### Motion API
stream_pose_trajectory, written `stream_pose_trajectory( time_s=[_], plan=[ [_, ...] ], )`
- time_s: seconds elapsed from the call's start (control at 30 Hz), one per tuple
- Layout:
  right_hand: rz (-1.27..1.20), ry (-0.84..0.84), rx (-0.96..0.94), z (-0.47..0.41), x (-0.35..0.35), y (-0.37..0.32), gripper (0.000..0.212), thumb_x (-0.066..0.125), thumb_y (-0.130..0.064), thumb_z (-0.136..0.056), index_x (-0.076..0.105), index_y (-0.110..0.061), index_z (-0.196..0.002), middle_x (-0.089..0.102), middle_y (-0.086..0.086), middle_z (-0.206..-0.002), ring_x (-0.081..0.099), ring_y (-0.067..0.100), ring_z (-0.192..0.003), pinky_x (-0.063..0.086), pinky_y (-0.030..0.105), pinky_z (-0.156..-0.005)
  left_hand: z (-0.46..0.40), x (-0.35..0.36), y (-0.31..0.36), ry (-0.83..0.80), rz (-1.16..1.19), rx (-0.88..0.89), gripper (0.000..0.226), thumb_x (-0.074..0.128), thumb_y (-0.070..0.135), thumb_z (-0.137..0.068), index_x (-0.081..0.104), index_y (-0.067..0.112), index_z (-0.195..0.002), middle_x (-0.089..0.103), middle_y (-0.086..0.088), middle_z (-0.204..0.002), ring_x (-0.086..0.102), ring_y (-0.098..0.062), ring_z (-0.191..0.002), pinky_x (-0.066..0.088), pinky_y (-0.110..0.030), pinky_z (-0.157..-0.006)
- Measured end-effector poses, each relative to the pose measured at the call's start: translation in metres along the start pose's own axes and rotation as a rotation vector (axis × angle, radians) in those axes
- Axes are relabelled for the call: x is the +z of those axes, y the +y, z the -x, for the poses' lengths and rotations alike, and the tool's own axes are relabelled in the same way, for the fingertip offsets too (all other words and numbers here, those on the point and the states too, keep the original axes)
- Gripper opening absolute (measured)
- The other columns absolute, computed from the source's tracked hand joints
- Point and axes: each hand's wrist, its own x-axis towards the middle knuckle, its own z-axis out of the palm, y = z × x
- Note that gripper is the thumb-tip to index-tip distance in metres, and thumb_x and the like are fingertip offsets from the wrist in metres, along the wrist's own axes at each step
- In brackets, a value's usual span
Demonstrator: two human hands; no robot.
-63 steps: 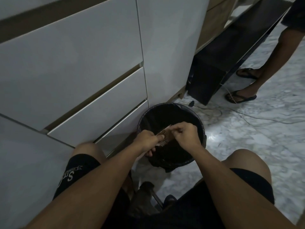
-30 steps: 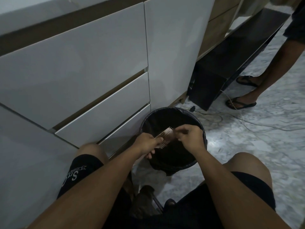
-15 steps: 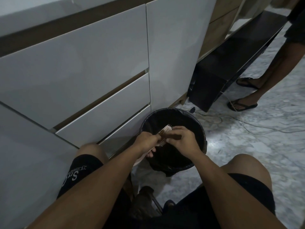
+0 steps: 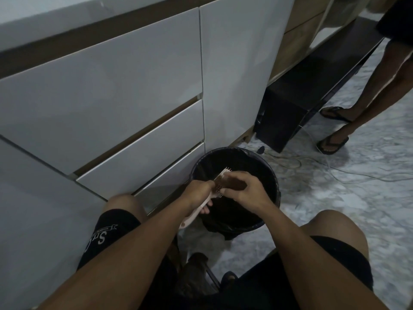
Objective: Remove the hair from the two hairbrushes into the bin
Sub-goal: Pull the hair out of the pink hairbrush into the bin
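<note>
Left hand point(image 4: 199, 193) closed around pale hairbrush point(image 4: 220, 179) handle, held over black bin point(image 4: 273, 173). Right hand point(image 4: 244, 190) fingers curled onto the bristles; hair not discernible.

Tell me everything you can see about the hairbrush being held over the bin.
The hairbrush looks like pale pinkish plastic, with a flat handle whose end pokes out below the left hand, which is wrapped around it. The head tilts up and away over the open black bin, bristle side facing the right hand. Fine pin bristles show at the tip and lower edge. The right hand's fingers press on the bristle bed. Any hair is too dark and small to make out.
</note>
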Motion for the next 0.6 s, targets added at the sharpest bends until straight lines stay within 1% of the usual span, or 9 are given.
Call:
stream_pose_trajectory(
  time_s=[0.07, 0.13, 0.17, 0.23, 0.3, 0.33, 0.43, 0.5, 0.6],
  plan=[
    [0.077, 0.05, -0.048, 0.001, 0.004, 0.001, 0.024, 0.08, -0.021, -0.076, 0.076, -0.026, -0.099, 0.064, -0.009, -0.112, 0.058, 0.004, -0.108, 0.046, 0.028, -0.098, 0.001, 0.002, 0.002, -0.013, 0.029, -0.011, 0.036, 0.047, 0.033, -0.092, 0.065, 0.002, -0.085, 0.064, -0.015, -0.068, 0.056, -0.022, -0.042, 0.042, -0.024, -0.041],
    [0.075, 0.142, 0.004, 0.001, 0.002, -0.001, 0.012, 0.077, -0.015, -0.079, 0.076, -0.02, -0.09, 0.067, -0.01, -0.095, 0.063, 0.003, -0.089, 0.054, 0.03, -0.089, 0.0, 0.003, 0.002, -0.007, 0.03, -0.011, 0.036, 0.046, 0.031, -0.093, 0.065, 0.002, -0.084, 0.063, -0.015, -0.067, 0.056, -0.022, -0.041, 0.043, -0.025, -0.041],
    [0.067, 0.192, 0.055, 0.001, 0.0, -0.002, 0.01, 0.076, -0.013, -0.08, 0.074, -0.02, -0.086, 0.067, -0.01, -0.086, 0.064, 0.004, -0.081, 0.056, 0.031, -0.085, 0.0, 0.002, 0.001, 0.0, 0.028, -0.01, 0.035, 0.046, 0.031, -0.093, 0.064, 0.002, -0.083, 0.063, -0.014, -0.066, 0.056, -0.021, -0.041, 0.042, -0.024, -0.041],
    [0.058, 0.289, 0.138, -0.001, -0.005, -0.002, 0.015, 0.073, -0.01, -0.082, 0.068, -0.023, -0.081, 0.067, -0.008, -0.078, 0.065, 0.007, -0.075, 0.057, 0.031, -0.082, -0.001, 0.0, 0.0, 0.004, 0.036, -0.009, 0.035, 0.047, 0.03, -0.093, 0.065, 0.002, -0.082, 0.063, -0.014, -0.066, 0.055, -0.021, -0.04, 0.042, -0.024, -0.04],
    [0.056, 0.33, 0.153, -0.002, -0.008, -0.001, 0.02, 0.071, -0.006, -0.084, 0.065, -0.025, -0.082, 0.067, -0.007, -0.081, 0.065, 0.008, -0.08, 0.056, 0.03, -0.082, -0.002, -0.001, 0.0, -0.002, 0.059, -0.012, 0.035, 0.049, 0.03, -0.092, 0.066, 0.001, -0.082, 0.063, -0.015, -0.067, 0.055, -0.022, -0.04, 0.042, -0.024, -0.04],
    [0.06, 0.322, 0.142, -0.002, -0.009, -0.001, 0.021, 0.069, -0.004, -0.084, 0.064, -0.024, -0.085, 0.066, -0.009, -0.085, 0.063, 0.006, -0.083, 0.054, 0.025, -0.082, -0.002, 0.0, 0.001, -0.004, 0.07, -0.012, 0.035, 0.049, 0.03, -0.092, 0.066, 0.0, -0.082, 0.063, -0.016, -0.067, 0.055, -0.022, -0.04, 0.042, -0.025, -0.041],
    [0.051, 0.191, 0.06, 0.0, -0.005, -0.001, 0.034, 0.068, -0.001, -0.082, 0.066, -0.024, -0.106, 0.063, -0.011, -0.102, 0.057, 0.001, -0.096, 0.04, 0.008, -0.078, -0.002, 0.002, 0.006, -0.003, 0.106, -0.015, 0.035, 0.05, 0.032, -0.091, 0.065, 0.001, -0.084, 0.063, -0.016, -0.067, 0.056, -0.024, -0.041, 0.043, -0.026, -0.044],
    [0.063, 0.096, 0.003, 0.001, 0.001, 0.0, 0.043, 0.075, -0.008, -0.077, 0.066, -0.026, -0.116, 0.06, -0.007, -0.113, 0.056, 0.003, -0.103, 0.037, 0.007, -0.082, -0.001, 0.003, 0.009, -0.004, 0.099, -0.003, 0.036, 0.053, 0.035, -0.09, 0.066, 0.002, -0.087, 0.064, -0.015, -0.068, 0.057, -0.023, -0.042, 0.044, -0.026, -0.045],
    [0.128, 0.088, -0.038, 0.0, 0.006, 0.002, 0.031, 0.082, -0.015, -0.074, 0.074, -0.024, -0.102, 0.06, -0.009, -0.109, 0.056, -0.001, -0.099, 0.037, 0.006, -0.083, -0.002, 0.002, 0.008, 0.004, 0.053, 0.017, 0.036, 0.054, 0.037, -0.092, 0.065, 0.004, -0.088, 0.064, -0.014, -0.069, 0.057, -0.021, -0.042, 0.044, -0.025, -0.044]
  ],
)
